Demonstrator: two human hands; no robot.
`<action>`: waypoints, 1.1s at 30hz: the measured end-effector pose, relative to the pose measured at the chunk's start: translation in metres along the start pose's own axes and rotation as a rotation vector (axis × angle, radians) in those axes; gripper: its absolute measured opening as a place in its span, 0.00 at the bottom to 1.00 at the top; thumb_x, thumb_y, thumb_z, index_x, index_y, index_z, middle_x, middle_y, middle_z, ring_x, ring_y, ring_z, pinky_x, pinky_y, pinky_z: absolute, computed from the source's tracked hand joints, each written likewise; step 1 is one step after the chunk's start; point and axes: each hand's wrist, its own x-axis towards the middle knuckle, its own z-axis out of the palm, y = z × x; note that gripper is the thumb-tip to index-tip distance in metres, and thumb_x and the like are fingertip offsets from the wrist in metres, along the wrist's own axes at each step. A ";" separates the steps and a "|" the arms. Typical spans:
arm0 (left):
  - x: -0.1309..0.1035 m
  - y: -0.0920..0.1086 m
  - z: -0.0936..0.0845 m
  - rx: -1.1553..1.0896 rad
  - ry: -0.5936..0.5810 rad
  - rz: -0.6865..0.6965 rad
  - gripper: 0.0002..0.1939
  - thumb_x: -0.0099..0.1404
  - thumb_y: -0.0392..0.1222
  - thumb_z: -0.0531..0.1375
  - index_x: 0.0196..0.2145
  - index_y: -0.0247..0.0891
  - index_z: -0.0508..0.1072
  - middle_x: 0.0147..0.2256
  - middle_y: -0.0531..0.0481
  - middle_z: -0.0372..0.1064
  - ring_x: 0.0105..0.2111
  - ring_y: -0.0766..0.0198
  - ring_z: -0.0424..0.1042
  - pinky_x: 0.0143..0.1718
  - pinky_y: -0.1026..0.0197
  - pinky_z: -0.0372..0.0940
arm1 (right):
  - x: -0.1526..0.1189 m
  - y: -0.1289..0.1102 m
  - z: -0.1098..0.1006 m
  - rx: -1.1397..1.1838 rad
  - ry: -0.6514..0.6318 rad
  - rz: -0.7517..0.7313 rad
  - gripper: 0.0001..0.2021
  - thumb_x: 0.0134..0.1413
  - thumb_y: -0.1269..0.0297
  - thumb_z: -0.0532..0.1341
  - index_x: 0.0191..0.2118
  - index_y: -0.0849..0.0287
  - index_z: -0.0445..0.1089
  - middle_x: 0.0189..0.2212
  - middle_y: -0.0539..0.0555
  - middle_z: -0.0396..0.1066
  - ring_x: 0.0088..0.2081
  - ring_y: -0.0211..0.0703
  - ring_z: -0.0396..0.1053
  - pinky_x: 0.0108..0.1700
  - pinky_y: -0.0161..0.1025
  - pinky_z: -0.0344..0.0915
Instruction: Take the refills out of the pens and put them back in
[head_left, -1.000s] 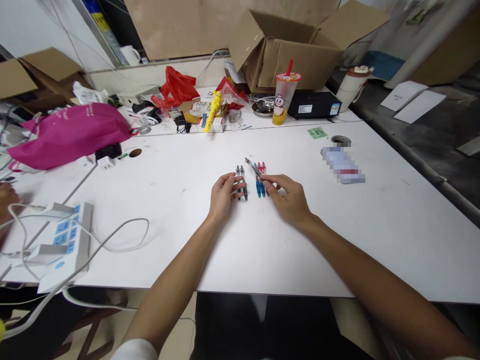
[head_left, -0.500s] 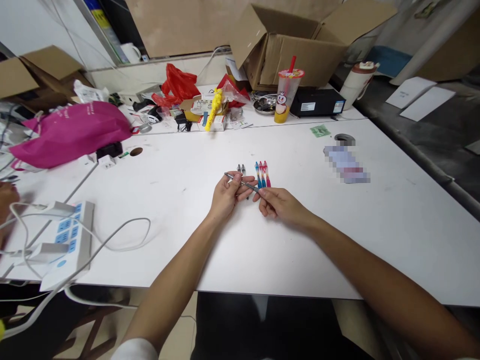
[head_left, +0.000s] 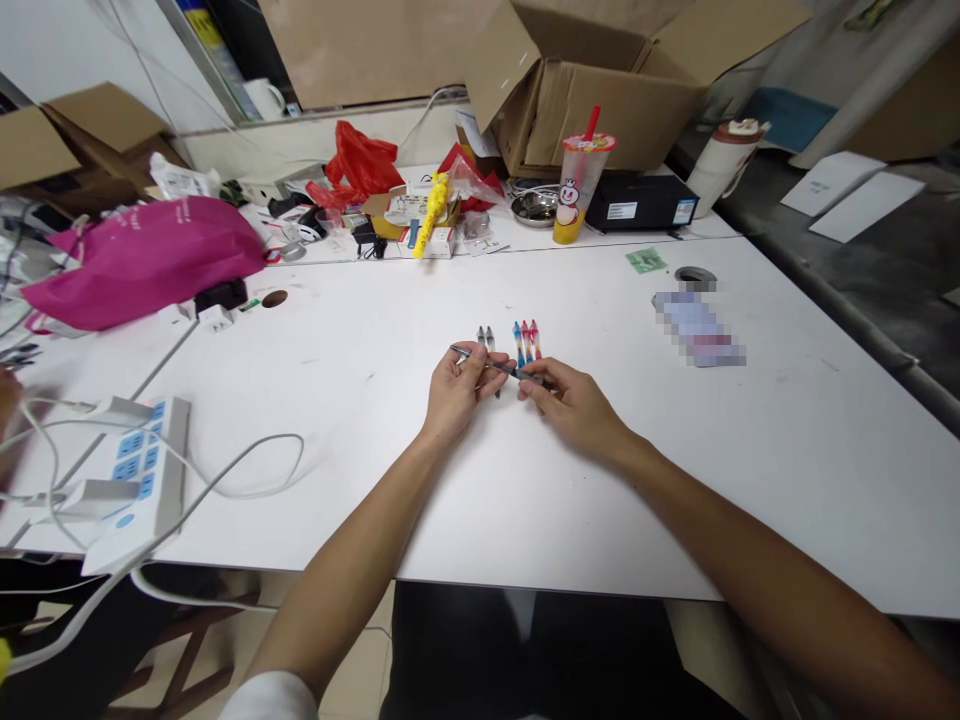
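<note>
Between thumb and fingers, my left hand [head_left: 455, 390] grips the grey end of a slim dark pen [head_left: 498, 367]. My right hand [head_left: 576, 400] pinches the pen's other end, so it spans both hands at a slant above the white table [head_left: 525, 510]. Just beyond the hands, two clear-and-grey pens [head_left: 486, 338] lie side by side, partly hidden by my left hand. To their right are a blue pen [head_left: 518, 340] and two pink-topped pens [head_left: 531, 340], their lower ends hidden behind my right hand.
A white power strip [head_left: 150, 470] with cables lies at left, a pink bag [head_left: 150, 260] behind it. At the back stand a drink cup [head_left: 579, 190], a black box [head_left: 641, 204] and a cardboard box [head_left: 585, 115]. A blurred flat item [head_left: 697, 328] lies at right.
My right hand has shifted slightly on its end of the pen, and its fingers are now drawn closer around it. The view has moved a little.
</note>
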 end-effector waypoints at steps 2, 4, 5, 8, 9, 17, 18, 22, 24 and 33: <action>0.000 0.000 0.000 -0.013 0.000 -0.007 0.20 0.60 0.52 0.71 0.38 0.39 0.68 0.37 0.47 0.78 0.38 0.61 0.81 0.43 0.59 0.74 | 0.001 0.002 0.001 0.047 0.028 -0.013 0.15 0.63 0.49 0.60 0.47 0.53 0.71 0.39 0.54 0.77 0.32 0.42 0.70 0.34 0.40 0.65; 0.000 -0.001 0.000 -0.018 -0.006 -0.018 0.19 0.60 0.52 0.70 0.38 0.38 0.69 0.37 0.47 0.79 0.38 0.62 0.81 0.44 0.58 0.74 | 0.002 0.004 0.002 0.072 0.005 0.003 0.15 0.65 0.49 0.58 0.47 0.53 0.71 0.38 0.54 0.77 0.31 0.42 0.70 0.34 0.41 0.67; 0.000 -0.001 0.000 -0.021 -0.011 -0.020 0.19 0.60 0.52 0.70 0.38 0.38 0.69 0.37 0.46 0.79 0.39 0.62 0.80 0.46 0.58 0.74 | 0.002 0.004 0.002 0.072 0.002 0.000 0.15 0.66 0.49 0.57 0.47 0.53 0.71 0.38 0.54 0.77 0.32 0.42 0.70 0.35 0.42 0.67; 0.001 -0.002 -0.001 -0.031 -0.020 -0.013 0.18 0.61 0.50 0.70 0.39 0.38 0.70 0.39 0.45 0.79 0.40 0.61 0.80 0.48 0.56 0.74 | 0.002 0.004 0.002 0.056 0.073 -0.047 0.13 0.63 0.52 0.62 0.48 0.52 0.70 0.42 0.55 0.76 0.41 0.46 0.72 0.41 0.43 0.68; 0.001 -0.003 -0.001 -0.032 -0.023 -0.011 0.17 0.61 0.50 0.70 0.40 0.38 0.70 0.40 0.45 0.79 0.41 0.61 0.80 0.49 0.56 0.73 | 0.002 0.004 0.002 0.063 0.075 -0.039 0.13 0.63 0.52 0.61 0.48 0.52 0.70 0.41 0.54 0.76 0.41 0.46 0.72 0.41 0.44 0.68; 0.004 -0.007 -0.006 -0.046 -0.034 -0.015 0.18 0.61 0.44 0.71 0.44 0.37 0.71 0.42 0.43 0.80 0.45 0.57 0.80 0.56 0.49 0.70 | 0.002 0.008 0.003 0.060 0.126 -0.031 0.16 0.63 0.52 0.62 0.52 0.52 0.69 0.43 0.56 0.75 0.45 0.49 0.71 0.40 0.44 0.68; 0.004 -0.007 -0.006 -0.045 -0.036 -0.017 0.18 0.61 0.44 0.71 0.45 0.37 0.71 0.43 0.42 0.80 0.45 0.56 0.80 0.57 0.48 0.69 | 0.003 0.008 0.004 0.063 0.123 -0.021 0.16 0.63 0.52 0.61 0.52 0.52 0.70 0.41 0.56 0.75 0.44 0.48 0.72 0.40 0.44 0.68; 0.004 -0.007 -0.006 -0.053 -0.031 -0.022 0.17 0.63 0.43 0.69 0.46 0.37 0.70 0.45 0.40 0.80 0.47 0.55 0.80 0.59 0.46 0.68 | 0.003 0.007 0.003 0.055 0.128 -0.019 0.16 0.62 0.53 0.62 0.52 0.53 0.70 0.43 0.56 0.75 0.44 0.48 0.71 0.41 0.44 0.68; 0.004 -0.007 -0.005 -0.060 -0.027 -0.030 0.16 0.63 0.43 0.69 0.44 0.37 0.69 0.45 0.40 0.80 0.46 0.56 0.80 0.58 0.48 0.69 | 0.003 0.006 0.003 0.051 0.108 -0.017 0.14 0.63 0.53 0.61 0.49 0.54 0.72 0.41 0.56 0.76 0.42 0.47 0.71 0.41 0.45 0.68; 0.003 -0.006 -0.001 -0.050 -0.002 -0.092 0.13 0.66 0.46 0.67 0.40 0.38 0.67 0.42 0.39 0.81 0.38 0.61 0.81 0.51 0.54 0.73 | 0.002 0.002 0.003 0.049 0.143 -0.039 0.13 0.63 0.53 0.61 0.47 0.54 0.76 0.39 0.55 0.76 0.37 0.45 0.71 0.35 0.43 0.67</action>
